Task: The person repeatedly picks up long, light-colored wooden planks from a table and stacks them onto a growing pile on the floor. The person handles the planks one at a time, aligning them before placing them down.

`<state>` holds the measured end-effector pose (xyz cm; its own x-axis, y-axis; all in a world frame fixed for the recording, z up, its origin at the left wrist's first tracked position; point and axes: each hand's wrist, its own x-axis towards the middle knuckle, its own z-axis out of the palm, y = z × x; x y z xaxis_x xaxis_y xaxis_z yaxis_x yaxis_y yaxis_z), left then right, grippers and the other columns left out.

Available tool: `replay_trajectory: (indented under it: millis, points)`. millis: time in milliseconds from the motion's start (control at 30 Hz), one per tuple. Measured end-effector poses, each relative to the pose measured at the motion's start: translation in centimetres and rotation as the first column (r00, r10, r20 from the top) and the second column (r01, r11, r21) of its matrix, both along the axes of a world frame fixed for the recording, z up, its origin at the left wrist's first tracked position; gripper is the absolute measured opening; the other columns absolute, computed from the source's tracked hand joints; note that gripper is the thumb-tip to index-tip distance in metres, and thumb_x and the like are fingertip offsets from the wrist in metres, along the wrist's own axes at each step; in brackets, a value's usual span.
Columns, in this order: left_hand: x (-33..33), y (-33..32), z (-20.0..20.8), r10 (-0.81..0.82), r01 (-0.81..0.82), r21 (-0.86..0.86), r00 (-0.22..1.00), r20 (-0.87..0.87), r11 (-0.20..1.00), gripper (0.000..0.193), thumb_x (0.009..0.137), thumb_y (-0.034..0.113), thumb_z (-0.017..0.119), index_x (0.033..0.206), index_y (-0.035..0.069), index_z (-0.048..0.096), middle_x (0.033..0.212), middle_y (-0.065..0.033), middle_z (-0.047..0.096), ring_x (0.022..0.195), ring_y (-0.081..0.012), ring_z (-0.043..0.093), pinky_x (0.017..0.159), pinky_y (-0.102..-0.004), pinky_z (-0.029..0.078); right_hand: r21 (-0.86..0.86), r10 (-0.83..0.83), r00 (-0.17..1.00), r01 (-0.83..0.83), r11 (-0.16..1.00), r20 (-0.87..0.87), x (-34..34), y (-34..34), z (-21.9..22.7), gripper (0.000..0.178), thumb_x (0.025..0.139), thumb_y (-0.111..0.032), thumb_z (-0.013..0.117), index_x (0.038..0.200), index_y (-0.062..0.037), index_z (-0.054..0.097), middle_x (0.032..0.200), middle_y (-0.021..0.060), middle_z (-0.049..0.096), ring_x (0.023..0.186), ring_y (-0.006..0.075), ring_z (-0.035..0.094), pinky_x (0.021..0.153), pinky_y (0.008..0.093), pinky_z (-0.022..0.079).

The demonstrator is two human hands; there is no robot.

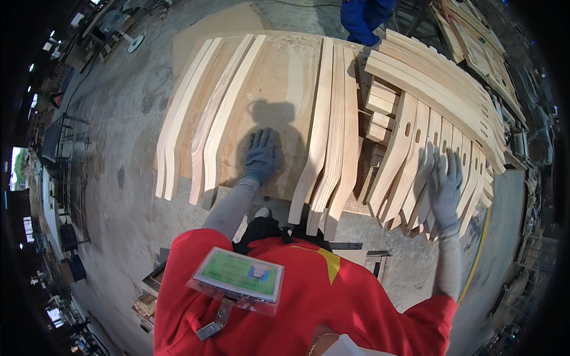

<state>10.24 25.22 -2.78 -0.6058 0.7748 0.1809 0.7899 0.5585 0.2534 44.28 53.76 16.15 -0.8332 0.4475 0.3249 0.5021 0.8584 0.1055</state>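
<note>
My left hand (262, 155), in a grey glove, is open with its fingers stretched out over a plywood board (284, 77). Pairs of long bent wooden slats (230, 110) lie to its left on the board. To its right are several more bent slats (333, 124), side by side. My right hand (446, 191), gloved too, rests with fingers extended over a row of curved wooden pieces with oval slots (399, 148). Its fingertips are close to the slots. Whether the palm presses on the wood is hidden.
Beyond the slotted pieces, more long bent slats (439, 83) lie stacked crosswise, partly over short wooden blocks (380, 113). A co-worker in blue trousers (363, 18) stands past the board's far edge. A fan (135, 43) stands at far left, and a yellow floor line (477, 255) runs at right.
</note>
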Motion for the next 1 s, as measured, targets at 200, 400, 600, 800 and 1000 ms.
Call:
replay_trajectory:
  millis: [200, 400, 600, 800, 1000]
  points:
    - [-0.6, 0.4, -0.4, -0.075, 0.075, 0.024, 0.997, -0.018, 0.997, 0.048, 0.088, 0.028, 0.042, 0.129, 0.003, 0.047, 0.139, -0.0162, 0.041, 0.133, -0.0368, 0.031, 0.112, -0.0489, 0.017, -0.253, -0.212, 0.958, 0.161, 0.954, -0.190, 3.9, -13.7, -2.9, 0.050, 0.081, -0.007, 0.063, 0.130, -0.0063, 0.049, 0.139, 0.0183, 0.040, 0.129, 0.0373, 0.035, 0.103, 0.0443, 0.034]
    - [-10.5, -0.9, 4.3, -0.249, 0.180, -0.287, 0.942, -0.223, 0.941, 0.038, 0.084, 0.021, 0.046, 0.117, 0.004, 0.056, 0.133, -0.0134, 0.046, 0.131, -0.0392, 0.032, 0.105, -0.0647, 0.013, -0.324, -0.549, 0.832, 0.499, 0.804, -0.081, 6.3, -26.6, -7.9, 0.053, 0.082, -0.015, 0.063, 0.133, -0.0119, 0.047, 0.137, 0.0186, 0.041, 0.126, 0.0395, 0.037, 0.102, 0.0455, 0.033]
    - [-17.0, -5.2, 3.4, -0.255, 0.165, -0.290, 0.917, -0.307, 0.943, 0.046, 0.083, 0.021, 0.046, 0.127, 0.009, 0.053, 0.140, -0.0056, 0.043, 0.134, -0.0383, 0.028, 0.104, -0.0676, 0.009, -0.364, -0.613, 0.788, 0.554, 0.748, -0.061, 0.9, -36.4, -8.5, 0.051, 0.082, -0.017, 0.064, 0.130, -0.0108, 0.048, 0.137, 0.0185, 0.040, 0.126, 0.0388, 0.037, 0.101, 0.0449, 0.034]
    - [-19.5, -5.9, 3.2, -0.134, 0.053, -0.341, 0.967, -0.219, 0.939, 0.054, 0.085, 0.022, 0.042, 0.138, 0.010, 0.040, 0.147, -0.0010, 0.033, 0.139, -0.0353, 0.019, 0.107, -0.0644, 0.004, -0.340, -0.710, 0.702, 0.657, 0.673, -0.051, -2.8, -45.2, -8.7, 0.055, 0.081, -0.018, 0.067, 0.132, -0.0124, 0.048, 0.138, 0.0167, 0.041, 0.127, 0.0360, 0.037, 0.102, 0.0445, 0.033]
    - [-20.2, -4.9, 3.1, -0.100, -0.007, -0.408, 0.966, -0.240, 0.913, 0.053, 0.085, 0.027, 0.044, 0.135, 0.007, 0.045, 0.148, -0.0050, 0.029, 0.138, -0.0368, 0.018, 0.106, -0.0640, 0.005, -0.374, -0.904, 0.426, 0.844, 0.384, 0.032, 0.5, -56.4, -9.7, 0.057, 0.076, -0.018, 0.070, 0.128, -0.0113, 0.049, 0.134, 0.0193, 0.042, 0.127, 0.0390, 0.035, 0.103, 0.0462, 0.033]
